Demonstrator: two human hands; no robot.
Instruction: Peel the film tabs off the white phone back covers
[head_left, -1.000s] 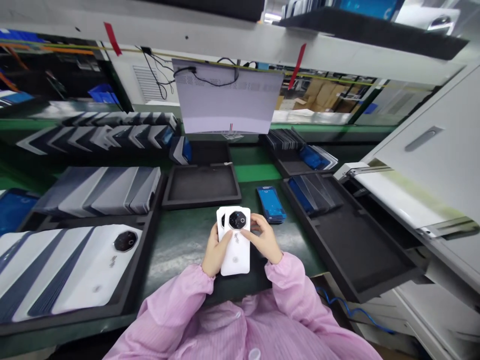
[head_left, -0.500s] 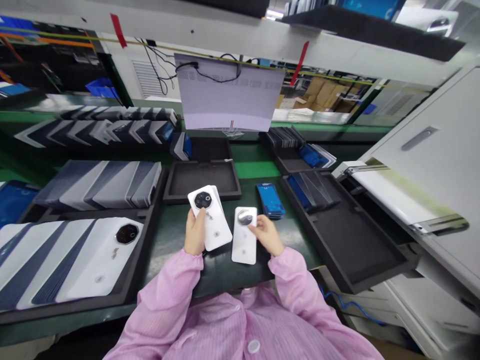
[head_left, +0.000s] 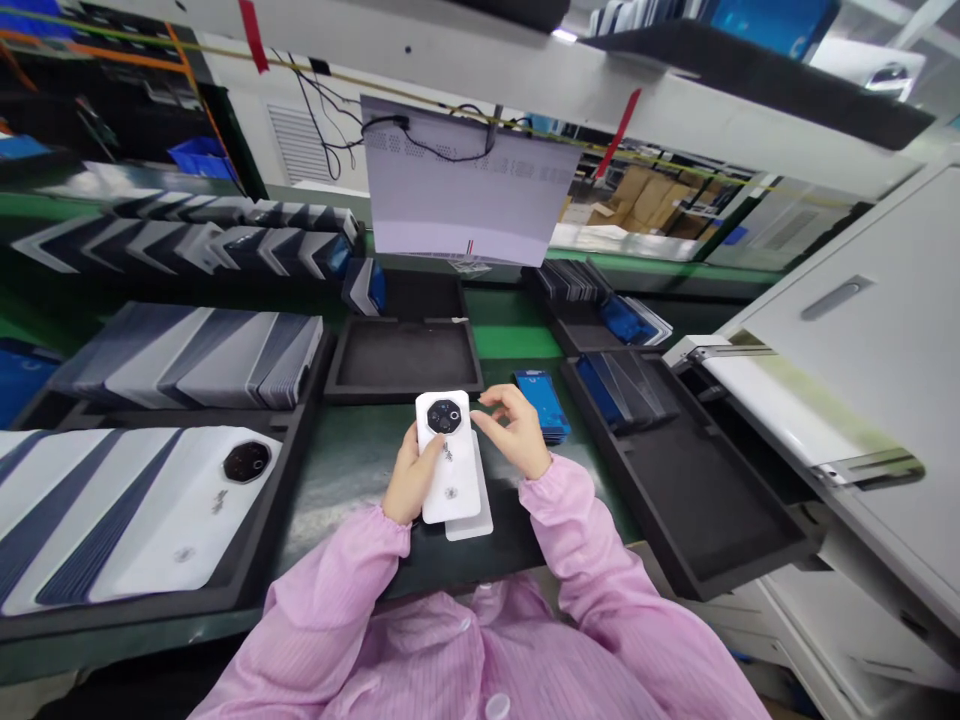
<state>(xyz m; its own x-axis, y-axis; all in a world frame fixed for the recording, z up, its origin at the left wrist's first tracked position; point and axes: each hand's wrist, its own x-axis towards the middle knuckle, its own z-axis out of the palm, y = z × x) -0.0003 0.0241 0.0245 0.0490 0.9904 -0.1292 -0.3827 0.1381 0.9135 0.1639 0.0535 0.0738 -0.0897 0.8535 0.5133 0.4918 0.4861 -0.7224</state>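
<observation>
My left hand [head_left: 412,474] is closed on a white phone back panel [head_left: 456,478] with a dark round camera area, its thumb lying just below the camera. Beneath this panel a second white panel [head_left: 484,508] sticks out at the right and lower side, over the dark green table. My right hand [head_left: 516,432] is beside the held panel's upper right edge, thumb and fingers curved and apart, with nothing visible between them. Just behind that hand lies a small stack of blue-faced pieces [head_left: 543,402].
Black trays with leaning panels stand at the left [head_left: 259,555] and right [head_left: 720,500]. A shallow black tray [head_left: 405,392] lies behind my hands. A purple-grey board [head_left: 472,200] stands at the back; a white machine [head_left: 847,290] is at the right.
My left hand has moved right with its panel, now over the other white panel. My right hand has let go of that panel and risen slightly. The view has tilted a little.
</observation>
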